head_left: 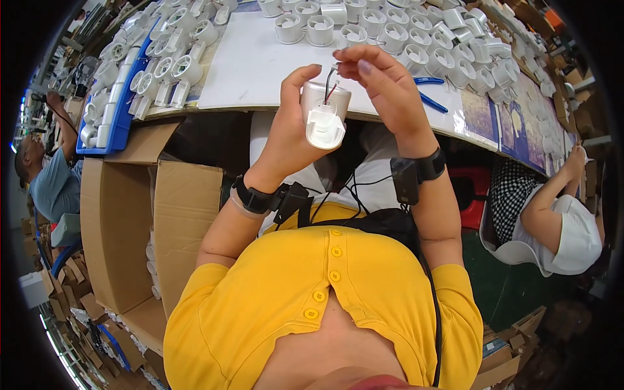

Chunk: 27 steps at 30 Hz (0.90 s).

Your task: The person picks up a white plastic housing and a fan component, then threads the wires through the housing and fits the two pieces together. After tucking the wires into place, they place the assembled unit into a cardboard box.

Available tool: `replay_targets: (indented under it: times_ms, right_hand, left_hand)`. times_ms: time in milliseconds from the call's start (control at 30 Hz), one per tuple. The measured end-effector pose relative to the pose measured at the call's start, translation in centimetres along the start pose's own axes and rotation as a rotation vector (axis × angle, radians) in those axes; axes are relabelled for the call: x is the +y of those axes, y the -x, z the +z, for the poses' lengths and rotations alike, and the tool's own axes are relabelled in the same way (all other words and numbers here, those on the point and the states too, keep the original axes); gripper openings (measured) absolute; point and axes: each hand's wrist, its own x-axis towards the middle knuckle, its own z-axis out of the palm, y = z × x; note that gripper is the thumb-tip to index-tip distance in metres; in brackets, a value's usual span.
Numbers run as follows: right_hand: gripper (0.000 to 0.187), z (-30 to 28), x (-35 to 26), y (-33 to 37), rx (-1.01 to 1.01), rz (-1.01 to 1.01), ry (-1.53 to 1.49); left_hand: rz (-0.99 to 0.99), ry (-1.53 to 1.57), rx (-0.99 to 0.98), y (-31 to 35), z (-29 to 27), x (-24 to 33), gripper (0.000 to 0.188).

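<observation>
My left hand (290, 122) is wrapped round a white plastic fan unit (326, 126), a round housing with a smaller moulded part at its near end. It is held up over the table's near edge. Thin black and red wires (329, 88) rise out of the housing. At their upper end my right hand (389, 88) pinches the wires near a small pale connector between thumb and forefinger. Just right of that hand lie pliers with blue handles (431, 97), partly hidden behind it.
Many similar white round housings (320, 30) crowd the far side of the white-topped table (244, 62). A blue bin (123, 107) of white parts stands at the left, above an open cardboard box (117, 227). One person (52, 175) is at far left, another (552, 221) sits at right.
</observation>
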Motion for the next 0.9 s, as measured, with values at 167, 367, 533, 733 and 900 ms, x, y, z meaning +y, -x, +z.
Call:
replay_targets:
  times_ms: [167, 367, 533, 733, 900]
  right_hand:
    - [0.022, 0.8, 0.6, 0.0, -0.039, 0.124, -0.111]
    - [0.022, 2.0, 1.0, 0.0, -0.068, 0.199, -0.166]
    - [0.019, 2.1, 1.6, 0.2, -0.008, 0.248, -0.231]
    - [0.017, 2.3, 2.1, 0.5, 0.04, 0.208, -0.229]
    - [0.017, 2.4, 1.5, 0.6, 0.028, 0.24, -0.204]
  left_hand:
    - [0.006, 0.102, -0.002, -0.4, 0.4, 1.0, 0.105]
    - [-0.064, 0.179, -0.014, -0.2, 0.9, 0.8, 0.113]
    - [-0.081, 0.109, -0.058, -0.2, 0.9, 1.0, 0.114]
    - [-0.07, 0.125, -0.115, -0.2, 0.7, 0.6, 0.105]
    - [-0.059, 0.123, -0.11, -0.2, 0.5, 0.4, 0.106]
